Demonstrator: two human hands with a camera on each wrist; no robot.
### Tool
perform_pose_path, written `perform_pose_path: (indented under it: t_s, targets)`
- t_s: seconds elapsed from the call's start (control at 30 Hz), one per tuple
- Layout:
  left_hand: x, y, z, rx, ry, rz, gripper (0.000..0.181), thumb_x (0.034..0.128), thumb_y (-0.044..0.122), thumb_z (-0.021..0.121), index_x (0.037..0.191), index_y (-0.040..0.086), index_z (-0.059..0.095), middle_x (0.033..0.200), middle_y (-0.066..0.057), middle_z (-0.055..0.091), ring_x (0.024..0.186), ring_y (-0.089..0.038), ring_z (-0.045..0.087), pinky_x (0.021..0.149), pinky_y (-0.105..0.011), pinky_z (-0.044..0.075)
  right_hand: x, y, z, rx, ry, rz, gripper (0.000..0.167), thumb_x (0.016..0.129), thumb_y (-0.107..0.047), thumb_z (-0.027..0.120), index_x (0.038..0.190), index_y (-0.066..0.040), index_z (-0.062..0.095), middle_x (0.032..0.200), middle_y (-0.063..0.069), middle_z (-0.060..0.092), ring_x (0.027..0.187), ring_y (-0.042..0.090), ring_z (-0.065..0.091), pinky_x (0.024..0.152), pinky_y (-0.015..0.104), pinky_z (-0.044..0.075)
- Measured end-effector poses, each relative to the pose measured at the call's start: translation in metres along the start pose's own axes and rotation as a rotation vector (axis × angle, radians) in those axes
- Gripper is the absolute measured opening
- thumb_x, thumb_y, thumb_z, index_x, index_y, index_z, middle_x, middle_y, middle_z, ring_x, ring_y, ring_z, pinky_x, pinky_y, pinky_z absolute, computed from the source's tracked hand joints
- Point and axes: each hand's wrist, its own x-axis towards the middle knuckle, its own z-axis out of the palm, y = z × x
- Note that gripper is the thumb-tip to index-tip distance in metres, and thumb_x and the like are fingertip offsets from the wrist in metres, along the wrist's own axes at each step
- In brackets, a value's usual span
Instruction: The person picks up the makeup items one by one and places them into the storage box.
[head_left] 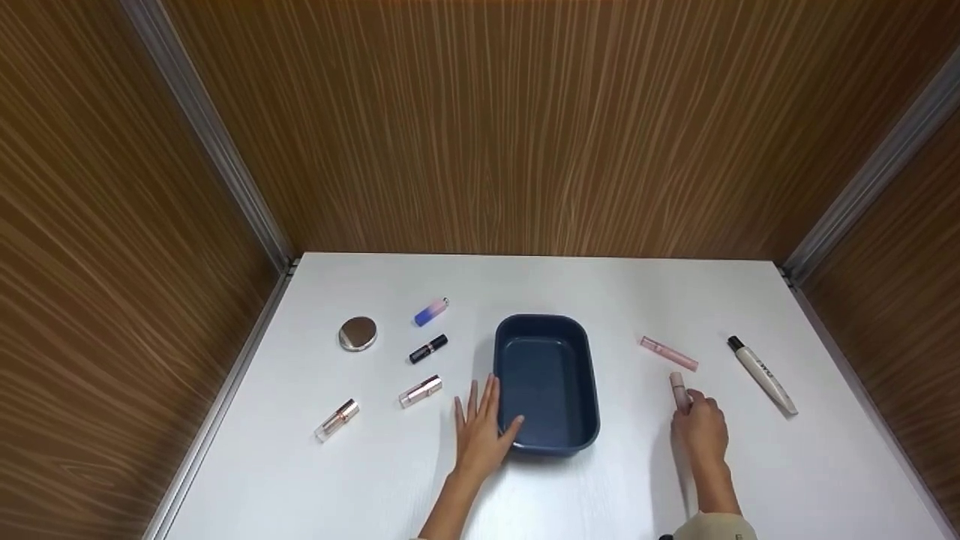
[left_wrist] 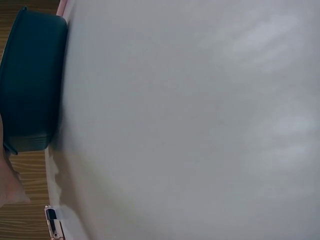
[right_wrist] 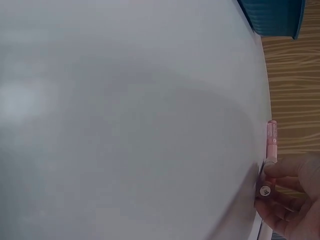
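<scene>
My left hand [head_left: 478, 442] rests against the near left side of a dark blue rectangular bin [head_left: 598, 390]. Its fingers are straight and spread, with the thumb over the rim. At the right, my right hand [head_left: 701, 429] pinches a pale pink lip gloss tube [head_left: 678, 382] between thumb and fingers. In the right wrist view the round sticker on that tube's end [right_wrist: 265, 190] faces the camera. Just beyond lies a slim pink tube [head_left: 669, 353]. Further right is a white squeeze tube [head_left: 765, 376] with a black cap.
Left of the bin lie a round mirrored compact [head_left: 358, 333], a blue-pink tube [head_left: 431, 312], a black lipstick [head_left: 428, 349], a pinkish lipstick [head_left: 421, 391] and a gold-capped clear tube [head_left: 337, 420]. Wood-grain panels [head_left: 525, 135] enclose the white table [head_left: 570, 502] at back and sides.
</scene>
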Motion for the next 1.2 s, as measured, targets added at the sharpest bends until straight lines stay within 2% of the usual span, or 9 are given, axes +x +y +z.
perform_pose_path:
  t_s: [0.23, 0.6, 1.0, 1.2]
  targets:
    - [0.0002, -0.0019, 0.0016, -0.014, 0.003, 0.006, 0.071, 0.0881, 0.044, 0.054, 0.141, 0.002, 0.032, 0.146, -0.008, 0.029, 0.131, -0.037, 0.023, 0.099, -0.062, 0.014, 0.0016, 0.0001, 0.0012, -0.013, 0.018, -0.02, 0.04, 0.082, 0.006, 0.054, 0.119, 0.018, 0.047, 0.09, 0.032, 0.053, 0.082, 0.046, 0.054, 0.069, 0.053, 0.042]
    - [0.0005, -0.003, 0.0001, 0.015, -0.036, -0.015, 0.072, 0.0895, 0.047, 0.05, 0.143, 0.005, 0.029, 0.148, -0.006, 0.026, 0.133, -0.034, 0.019, 0.103, -0.058, 0.009, 0.0006, -0.0005, 0.0009, -0.007, 0.038, -0.022, 0.037, 0.079, 0.007, 0.057, 0.114, 0.016, 0.05, 0.085, 0.031, 0.054, 0.075, 0.044, 0.055, 0.064, 0.053, 0.042]
    - [0.0009, -0.0014, 0.0001, 0.022, -0.027, -0.012, 0.072, 0.088, 0.044, 0.054, 0.143, 0.004, 0.03, 0.148, -0.006, 0.026, 0.133, -0.034, 0.019, 0.103, -0.058, 0.01, -0.0012, -0.0036, -0.0015, 0.0, 0.015, -0.011, 0.039, 0.079, 0.006, 0.056, 0.116, 0.015, 0.049, 0.084, 0.03, 0.054, 0.075, 0.042, 0.054, 0.066, 0.051, 0.041]
    - [0.0006, -0.0011, 0.0003, 0.043, -0.009, 0.001, 0.072, 0.0868, 0.044, 0.055, 0.141, 0.003, 0.033, 0.147, -0.006, 0.029, 0.132, -0.035, 0.022, 0.101, -0.059, 0.014, -0.0027, -0.0042, -0.0027, 0.003, 0.021, -0.003, 0.041, 0.078, 0.006, 0.057, 0.117, 0.014, 0.049, 0.085, 0.03, 0.054, 0.076, 0.043, 0.054, 0.067, 0.051, 0.04]
